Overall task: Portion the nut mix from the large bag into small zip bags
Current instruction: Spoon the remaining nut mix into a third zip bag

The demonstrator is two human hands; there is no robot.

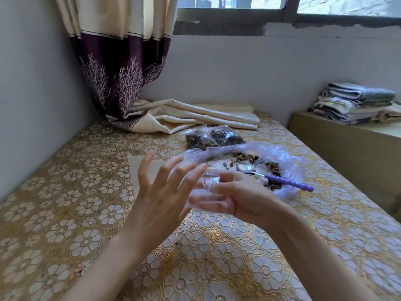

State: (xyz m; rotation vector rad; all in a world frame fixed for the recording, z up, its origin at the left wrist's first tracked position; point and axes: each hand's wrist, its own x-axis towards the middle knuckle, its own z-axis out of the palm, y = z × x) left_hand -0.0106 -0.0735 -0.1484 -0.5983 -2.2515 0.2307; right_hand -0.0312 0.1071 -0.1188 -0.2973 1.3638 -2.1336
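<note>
A large clear plastic bag (288,161) lies open on the table with dark nut mix (249,158) scattered inside. A spoon with a purple handle (284,180) rests in it, bowl pointing left. Two small filled zip bags (213,137) lie just behind it. My right hand (240,196) holds an empty small clear zip bag (206,185) above the table in front of the large bag. My left hand (160,187) is beside it with fingers spread, its fingertips touching the small bag's upper left edge.
The table (86,203) wears a gold floral cloth. A cream and purple curtain (121,72) hangs at the back left, its end and a folded cream cloth (195,115) lying on the table. Folded towels (355,103) sit on a ledge at right.
</note>
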